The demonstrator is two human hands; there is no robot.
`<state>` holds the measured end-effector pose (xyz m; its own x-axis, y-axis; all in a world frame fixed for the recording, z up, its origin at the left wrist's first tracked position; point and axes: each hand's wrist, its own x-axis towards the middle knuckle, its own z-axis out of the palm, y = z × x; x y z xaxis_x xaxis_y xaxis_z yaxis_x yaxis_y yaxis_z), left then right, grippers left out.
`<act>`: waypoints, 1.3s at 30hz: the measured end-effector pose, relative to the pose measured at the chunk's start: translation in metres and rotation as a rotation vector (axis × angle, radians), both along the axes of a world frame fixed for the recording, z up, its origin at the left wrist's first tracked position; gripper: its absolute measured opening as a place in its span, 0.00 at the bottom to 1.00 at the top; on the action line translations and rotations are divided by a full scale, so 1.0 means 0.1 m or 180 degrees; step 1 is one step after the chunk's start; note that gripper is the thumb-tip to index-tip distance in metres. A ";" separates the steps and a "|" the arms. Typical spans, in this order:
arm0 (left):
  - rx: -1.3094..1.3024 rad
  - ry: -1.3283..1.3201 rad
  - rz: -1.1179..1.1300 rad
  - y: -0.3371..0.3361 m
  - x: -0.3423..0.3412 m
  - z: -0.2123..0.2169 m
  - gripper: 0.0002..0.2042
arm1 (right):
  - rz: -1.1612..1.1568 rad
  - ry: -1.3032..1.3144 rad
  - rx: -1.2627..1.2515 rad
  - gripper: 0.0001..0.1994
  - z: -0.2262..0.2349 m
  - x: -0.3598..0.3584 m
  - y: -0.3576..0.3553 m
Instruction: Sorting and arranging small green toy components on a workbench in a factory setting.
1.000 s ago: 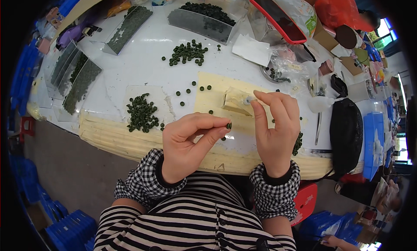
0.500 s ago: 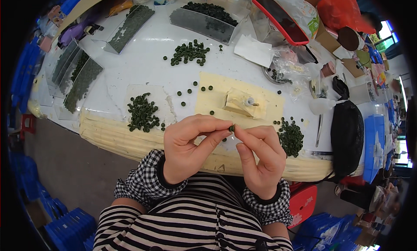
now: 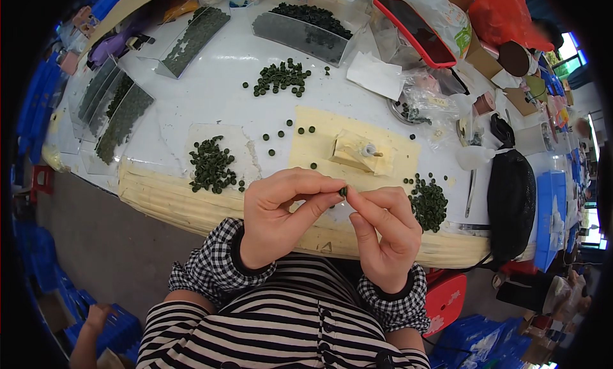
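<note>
Near the table's front edge, my left hand (image 3: 281,209) is closed, pinching a small dark green round piece (image 3: 343,192) between thumb and forefinger. The forefinger of my right hand (image 3: 386,222) touches the piece from the other side, while the right thumb stays apart below it. Just beyond my hands, a tape-wrapped block (image 3: 352,149) with a small upright peg sits on a yellow sheet (image 3: 313,142). Similar green pieces lie in a left pile (image 3: 212,166), a right pile (image 3: 429,204) and a far pile (image 3: 281,78), with several loose ones between.
Clear-walled trays (image 3: 300,37) of green pieces stand along the back and left. A red-edged phone (image 3: 418,34) leans at the back right, beside a white paper (image 3: 375,74) and plastic bags. Far right lies a black mesh bag (image 3: 511,203). Someone else's hand (image 3: 99,316) shows at lower left.
Another person's hand and arm have come into view at the lower left. The whole view has shifted slightly; my hands keep nearly the same pose around the green piece.
</note>
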<state>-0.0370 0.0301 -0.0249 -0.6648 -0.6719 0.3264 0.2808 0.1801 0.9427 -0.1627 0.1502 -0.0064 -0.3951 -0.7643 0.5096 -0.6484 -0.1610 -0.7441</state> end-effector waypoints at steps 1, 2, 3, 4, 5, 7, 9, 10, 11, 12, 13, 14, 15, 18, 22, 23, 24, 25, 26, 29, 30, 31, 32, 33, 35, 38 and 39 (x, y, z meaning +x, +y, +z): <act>0.0050 0.0016 -0.0034 0.00 0.00 0.00 0.11 | 0.0007 0.0003 -0.0015 0.18 0.00 0.00 0.00; 0.0155 0.0044 -0.0033 0.00 0.00 0.00 0.11 | 0.0011 0.0010 -0.0020 0.18 0.00 0.00 0.00; 0.0261 0.0072 -0.0033 0.01 0.00 0.00 0.11 | 0.0015 0.0016 -0.0024 0.18 0.00 0.00 0.00; 0.0366 0.0100 -0.0032 0.02 0.00 -0.01 0.11 | 0.0019 0.0022 -0.0028 0.18 0.00 0.00 0.00; 0.0341 0.0099 -0.0040 0.02 0.00 -0.01 0.11 | 0.0016 0.0035 -0.0029 0.18 0.00 0.00 0.00; 0.0291 0.0095 -0.0055 0.01 0.00 -0.02 0.11 | 0.0013 0.0060 -0.0031 0.18 0.01 0.00 0.00; 0.0210 0.0088 -0.0086 0.00 0.00 -0.01 0.11 | 0.0000 0.0076 -0.0044 0.18 0.00 0.01 0.00; 0.0169 0.0084 -0.0100 -0.01 0.00 -0.01 0.11 | -0.0005 0.0083 -0.0051 0.18 0.00 0.01 0.01; 0.0155 0.0083 -0.0105 -0.01 0.00 -0.01 0.11 | -0.0004 0.0100 -0.0071 0.18 0.00 0.01 0.00; 0.0141 0.0082 -0.0110 -0.01 0.00 -0.01 0.11 | -0.0002 0.0117 -0.0092 0.18 0.00 0.01 0.00; 0.0126 0.0080 -0.0114 -0.01 0.00 0.00 0.11 | -0.0001 0.0133 -0.0112 0.18 0.00 0.00 0.00; 0.0136 0.0090 -0.0113 -0.01 0.00 0.00 0.11 | -0.0010 0.0146 -0.0112 0.18 0.00 0.00 0.00; 0.0145 0.0100 -0.0111 -0.01 0.00 0.00 0.11 | -0.0020 0.0158 -0.0113 0.18 -0.01 0.00 0.00; 0.0085 0.0105 -0.0111 -0.01 0.00 0.00 0.12 | -0.0028 0.0174 -0.0109 0.17 -0.01 0.01 0.00; -0.0026 0.0085 -0.0158 -0.03 0.01 -0.01 0.11 | 0.0001 0.0271 -0.0147 0.18 -0.02 0.00 0.01; -0.0065 0.0075 -0.0159 -0.03 0.01 -0.01 0.11 | 0.0028 0.0295 -0.0163 0.18 -0.02 0.00 0.01; -0.0104 0.0065 -0.0159 -0.03 0.01 -0.01 0.11 | 0.0055 0.0320 -0.0179 0.19 -0.03 -0.01 0.01; -0.0144 0.0055 -0.0159 -0.03 0.02 -0.01 0.11 | 0.0082 0.0344 -0.0196 0.19 -0.03 -0.02 0.01; -0.0154 0.0034 -0.0160 -0.03 0.02 0.00 0.11 | 0.0095 0.0361 -0.0202 0.19 -0.03 -0.03 0.01; -0.0202 -0.0033 -0.0161 -0.02 0.02 0.03 0.11 | 0.0135 0.0410 -0.0211 0.20 -0.03 -0.05 0.02; -0.0228 -0.0057 -0.0160 -0.02 0.02 0.03 0.11 | 0.0148 0.0426 -0.0209 0.20 -0.02 -0.05 0.02; -0.0254 -0.0081 -0.0159 -0.02 0.03 0.03 0.10 | 0.0162 0.0442 -0.0206 0.20 -0.02 -0.05 0.02; -0.0263 -0.0089 -0.0192 -0.02 0.03 0.03 0.11 | 0.0167 0.0463 -0.0200 0.20 -0.02 -0.06 0.02; -0.0272 -0.0097 -0.0226 -0.03 0.03 0.03 0.11 | 0.0172 0.0484 -0.0193 0.20 -0.02 -0.07 0.03; -0.0254 -0.0104 -0.0259 -0.02 0.03 0.03 0.11 | 0.0188 0.0534 -0.0188 0.20 -0.02 -0.08 0.03; -0.0149 -0.0109 -0.0269 -0.01 0.03 0.03 0.10 | 0.0218 0.0607 -0.0196 0.21 -0.03 -0.10 0.03; -0.0098 -0.0115 -0.0278 -0.01 0.03 0.02 0.10 | 0.0228 0.0621 -0.0201 0.21 -0.03 -0.10 0.03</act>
<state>-0.0341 0.0289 -0.0230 -0.7322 -0.6009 0.3207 0.2626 0.1854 0.9469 -0.1729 0.1531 -0.0099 -0.2301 -0.7510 0.6189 -0.7644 -0.2542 -0.5926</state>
